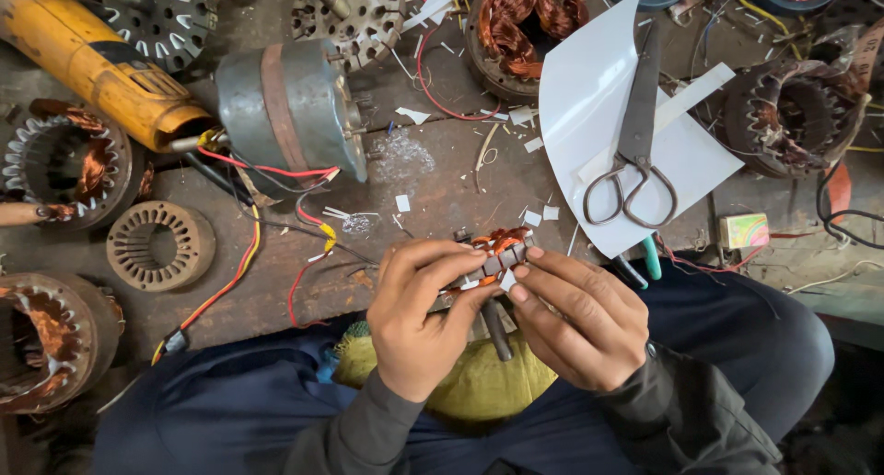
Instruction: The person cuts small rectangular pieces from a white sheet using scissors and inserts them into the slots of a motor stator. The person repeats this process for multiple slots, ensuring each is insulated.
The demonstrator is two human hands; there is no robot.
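Note:
My left hand and my right hand together hold a small motor armature with copper windings, over my lap. A dark shaft sticks down from it between my palms. My right fingertips pinch a small white paper strip against its slots. Beneath my hands lies a yellow-green cloth.
White paper sheet with black scissors on it lies ahead right. A grey motor housing, yellow power tool, several wound stators and an empty stator core crowd the wooden bench. Red and yellow wires trail left.

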